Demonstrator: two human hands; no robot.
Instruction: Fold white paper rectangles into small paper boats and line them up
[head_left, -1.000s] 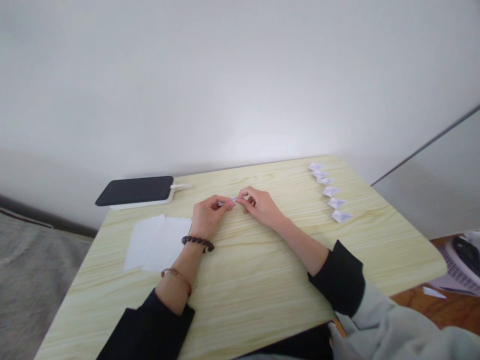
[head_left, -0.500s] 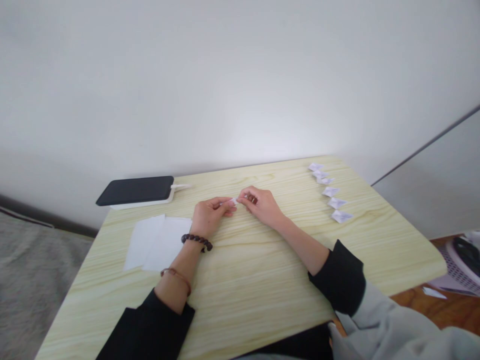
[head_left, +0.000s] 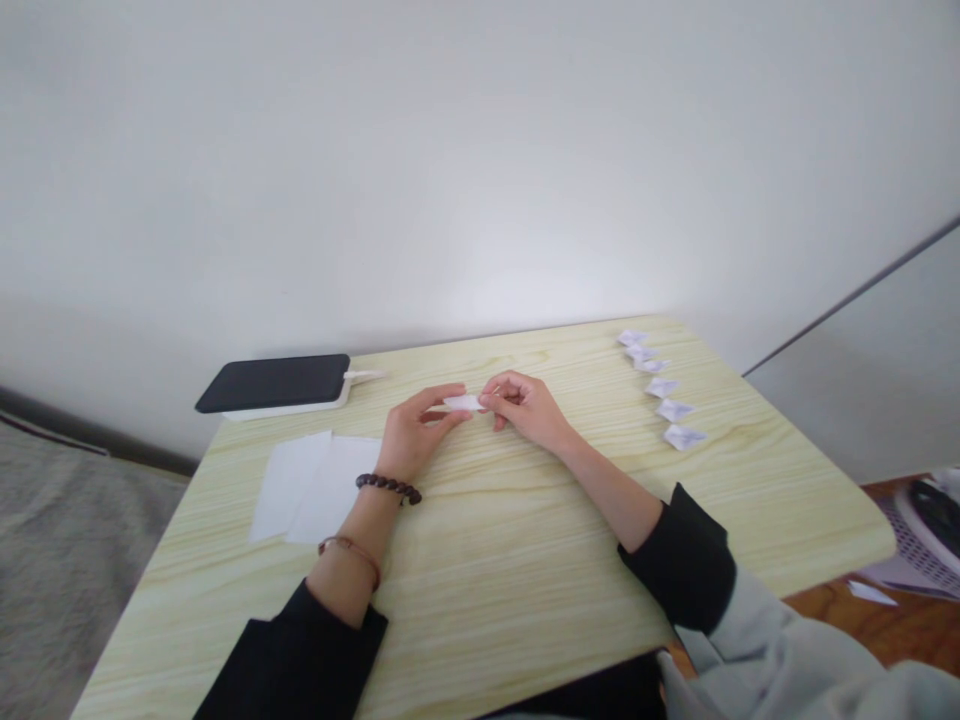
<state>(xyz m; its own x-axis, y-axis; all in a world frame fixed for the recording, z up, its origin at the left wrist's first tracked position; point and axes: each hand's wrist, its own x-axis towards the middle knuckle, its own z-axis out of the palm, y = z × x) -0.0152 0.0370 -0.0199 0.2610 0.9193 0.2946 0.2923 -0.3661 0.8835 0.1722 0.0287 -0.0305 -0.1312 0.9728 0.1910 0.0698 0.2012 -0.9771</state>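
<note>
A small folded white paper piece (head_left: 460, 403) is pinched between both hands just above the pale wooden table (head_left: 525, 560). My left hand (head_left: 414, 432), with a dark bead bracelet and a thin cord on the wrist, grips its left end between thumb and fingers. My right hand (head_left: 526, 408) pinches its right end with curled fingers. Both forearms rest on the tabletop.
White paper sheets (head_left: 315, 485) lie left of my left hand. A black phone (head_left: 274, 382) rests on a white charger block at the back left. Several folded paper pieces (head_left: 660, 390) sit in a row at the right. A basket (head_left: 930, 520) stands on the floor at right.
The paper piece has been turned and spread so more of its flat white face shows. My left fingers have stretched out along it; both hands stay in about the same place.
</note>
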